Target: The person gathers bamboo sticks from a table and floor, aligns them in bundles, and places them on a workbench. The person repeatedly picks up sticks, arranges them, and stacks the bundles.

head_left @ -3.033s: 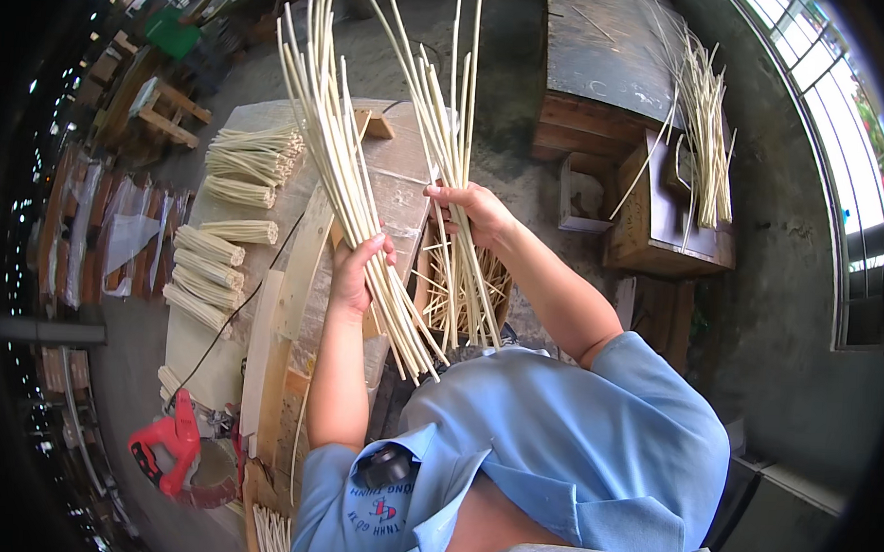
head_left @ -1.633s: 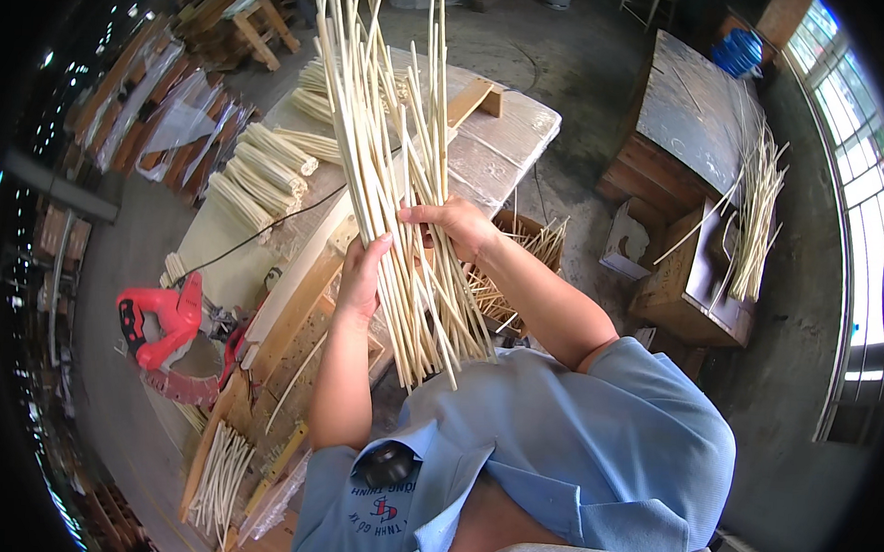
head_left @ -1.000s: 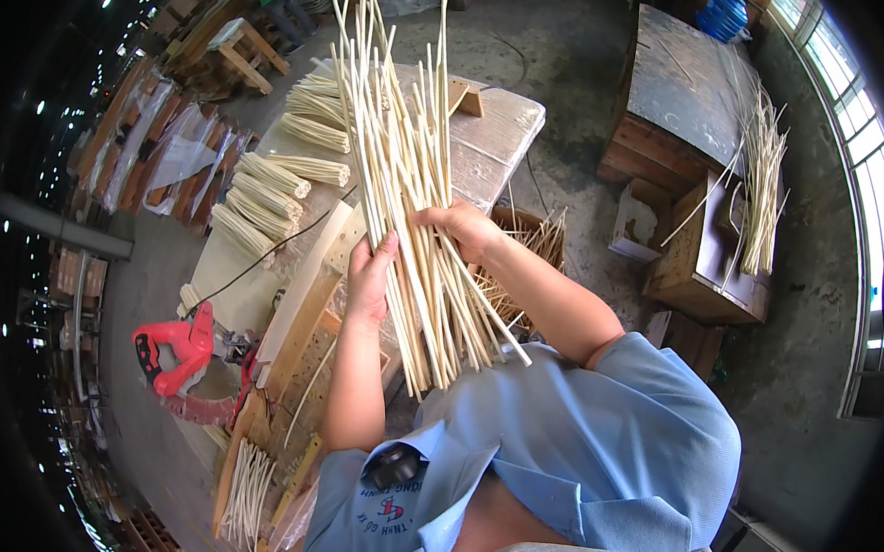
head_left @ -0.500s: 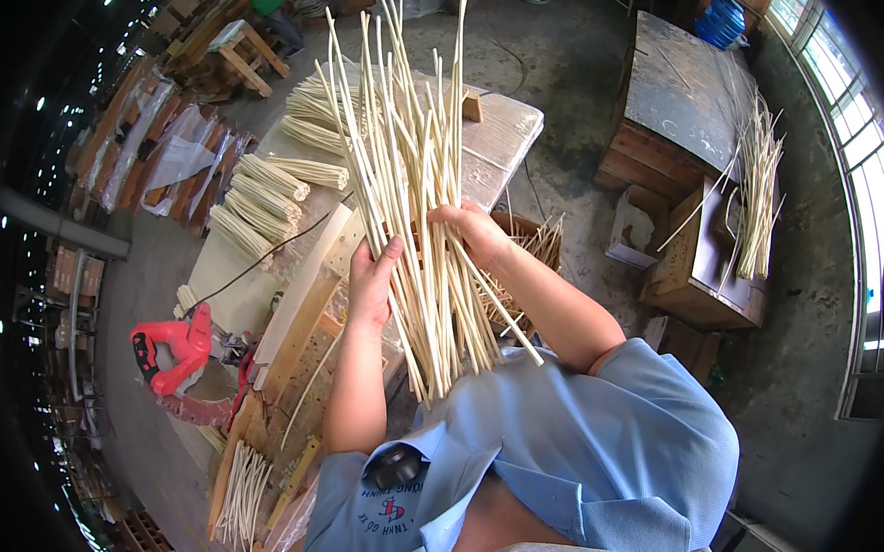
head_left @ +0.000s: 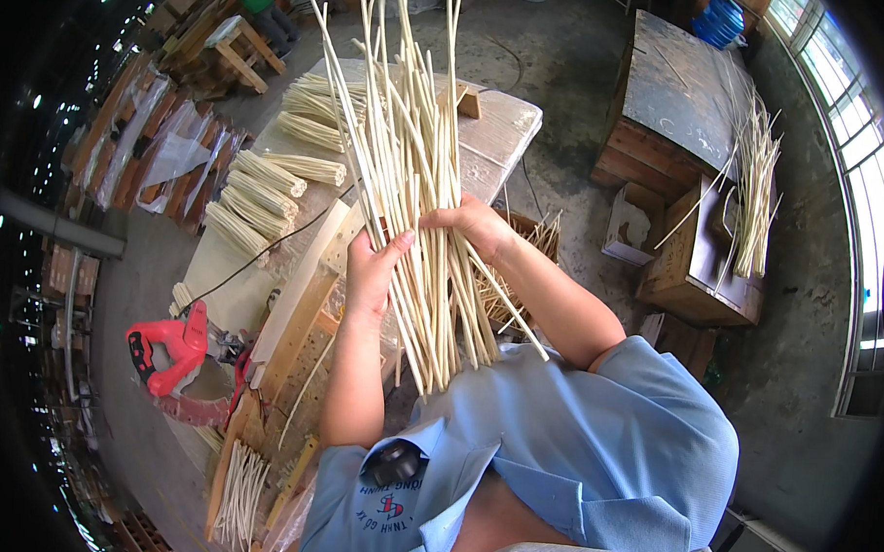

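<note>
A loose bundle of long pale rattan sticks (head_left: pixel 407 148) stands tilted in front of me, fanned out at the far end, its near ends close to my shirt. My left hand (head_left: pixel 372 274) wraps the bundle's left side, thumb laid across the sticks. From the right, my right hand (head_left: pixel 471 226) grips the same bundle, thumb over the top and other fingers hidden behind it. A few sticks splay out to the right below my right hand. Behind the bundle, a basket of stick offcuts (head_left: pixel 530 255) shows partly.
Cut stick bundles (head_left: pixel 259 206) lie on the worktable (head_left: pixel 510 132). A red power saw (head_left: pixel 172 349) stands at left beside a wooden jig (head_left: pixel 300 310). Short sticks (head_left: pixel 243 493) lie lower left. More long sticks (head_left: pixel 757 190) rest on wooden cabinets (head_left: pixel 677 90) at right. A person (head_left: pixel 262 7) stands far back.
Both hands still hold the sticks. My thumbs have come a little closer together across the bundle, and the far ends lean slightly more to the left.
</note>
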Tool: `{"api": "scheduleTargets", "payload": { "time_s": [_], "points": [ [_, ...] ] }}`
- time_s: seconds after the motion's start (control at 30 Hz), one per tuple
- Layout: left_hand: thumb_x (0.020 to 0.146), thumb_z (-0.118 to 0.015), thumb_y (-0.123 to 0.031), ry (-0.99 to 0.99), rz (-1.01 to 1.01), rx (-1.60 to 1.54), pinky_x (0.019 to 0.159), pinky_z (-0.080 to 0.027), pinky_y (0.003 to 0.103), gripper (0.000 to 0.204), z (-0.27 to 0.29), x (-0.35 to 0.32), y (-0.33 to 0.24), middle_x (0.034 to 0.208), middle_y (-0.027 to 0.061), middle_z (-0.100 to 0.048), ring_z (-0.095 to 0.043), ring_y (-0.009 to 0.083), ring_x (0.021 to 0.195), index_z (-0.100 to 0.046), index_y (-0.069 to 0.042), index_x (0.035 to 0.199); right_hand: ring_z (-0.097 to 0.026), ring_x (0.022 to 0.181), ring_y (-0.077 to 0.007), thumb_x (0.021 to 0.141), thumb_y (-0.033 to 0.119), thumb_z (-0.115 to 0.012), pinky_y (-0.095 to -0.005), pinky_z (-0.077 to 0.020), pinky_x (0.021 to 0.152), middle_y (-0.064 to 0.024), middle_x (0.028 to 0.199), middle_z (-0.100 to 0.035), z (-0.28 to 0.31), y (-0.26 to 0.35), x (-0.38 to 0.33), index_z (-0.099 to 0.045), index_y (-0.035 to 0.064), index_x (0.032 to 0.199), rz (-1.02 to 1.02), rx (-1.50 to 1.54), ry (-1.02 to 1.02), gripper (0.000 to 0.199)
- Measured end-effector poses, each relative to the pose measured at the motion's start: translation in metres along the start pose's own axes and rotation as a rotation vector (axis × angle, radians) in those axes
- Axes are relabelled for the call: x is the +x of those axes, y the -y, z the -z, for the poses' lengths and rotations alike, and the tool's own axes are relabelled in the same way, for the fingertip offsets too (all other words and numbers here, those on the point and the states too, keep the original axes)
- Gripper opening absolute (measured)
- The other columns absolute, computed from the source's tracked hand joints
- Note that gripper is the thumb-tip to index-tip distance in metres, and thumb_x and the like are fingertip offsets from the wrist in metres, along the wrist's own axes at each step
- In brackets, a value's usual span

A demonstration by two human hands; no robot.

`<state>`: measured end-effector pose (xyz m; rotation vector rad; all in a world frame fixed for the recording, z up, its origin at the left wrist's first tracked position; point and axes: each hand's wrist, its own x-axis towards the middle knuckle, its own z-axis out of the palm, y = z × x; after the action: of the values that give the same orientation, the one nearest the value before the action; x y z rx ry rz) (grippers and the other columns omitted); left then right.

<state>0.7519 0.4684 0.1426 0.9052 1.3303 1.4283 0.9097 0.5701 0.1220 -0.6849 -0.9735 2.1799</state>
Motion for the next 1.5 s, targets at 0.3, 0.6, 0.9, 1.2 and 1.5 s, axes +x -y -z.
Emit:
{"api": "scheduleTargets", "payload": {
  "time_s": [0.3,0.6,0.9,1.2,1.5],
  "points": [
    [0.092,-0.068,-0.005,0.0,0.022,0.047,0.091,-0.051,0.03,0.037,0.0,0.006,0.003,0.118,0.0096,-0.068,-0.065,0.0165,0.104,-0.058,0.002,0.127,-0.071,0.091,-0.0245,0.081,-0.002,-0.072,-0.0407,-0.0609,0.083,-0.0168,0.107,-0.07,-0.001,-0.005,0.006,-0.057,-0.0049,0.124,0.015,0.08,0.021,0.045],
    [0.095,-0.063,-0.005,0.039,-0.004,0.384,0.09,-0.049,0.03,0.026,-0.01,0.01,-0.006,0.112,0.008,-0.069,-0.063,0.0143,0.101,-0.061,0.002,0.121,-0.071,0.085,-0.0216,0.079,0.009,-0.082,-0.0402,-0.0623,0.076,-0.0145,0.102,-0.071,-0.005,-0.001,0.006,-0.061,-0.0033,0.119,-0.149,0.05,-0.076,0.047],
    [0.104,-0.056,-0.038,0.432,0.015,0.412,0.083,-0.05,0.029,0.046,-0.016,0.028,-0.018,0.106,0.0058,-0.069,-0.062,0.011,0.096,-0.063,0.003,0.123,-0.067,0.108,-0.0299,0.081,0.031,-0.077,-0.0455,-0.0546,0.098,-0.0196,0.12,-0.066,0.04,-0.023,0.028,-0.057,-0.003,0.132,0.026,0.274,0.342,0.065],
    [0.093,-0.062,-0.059,0.663,0.456,0.304,0.084,-0.055,0.03,0.077,-0.006,0.048,-0.028,0.117,0.0098,-0.064,-0.066,0.0169,0.101,-0.049,0.003,0.137,-0.049,0.132,-0.0425,0.075,0.038,-0.074,-0.0556,-0.0444,0.108,-0.0274,0.149,-0.042,0.018,-0.013,0.024,-0.034,0.0075,0.151,0.141,0.549,0.714,0.091],
    [0.077,-0.055,-0.086,0.432,0.466,0.485,0.073,-0.06,0.034,0.094,-0.013,0.047,0.012,0.1,0.0125,-0.071,-0.071,0.0208,0.095,-0.068,0.0,0.113,-0.068,0.094,-0.0308,0.078,0.02,-0.075,-0.0458,-0.0578,0.089,-0.0161,0.101,-0.066,0.019,0.001,0.013,-0.054,-0.0015,0.124,0.143,0.359,0.256,0.055]
  ]
}}
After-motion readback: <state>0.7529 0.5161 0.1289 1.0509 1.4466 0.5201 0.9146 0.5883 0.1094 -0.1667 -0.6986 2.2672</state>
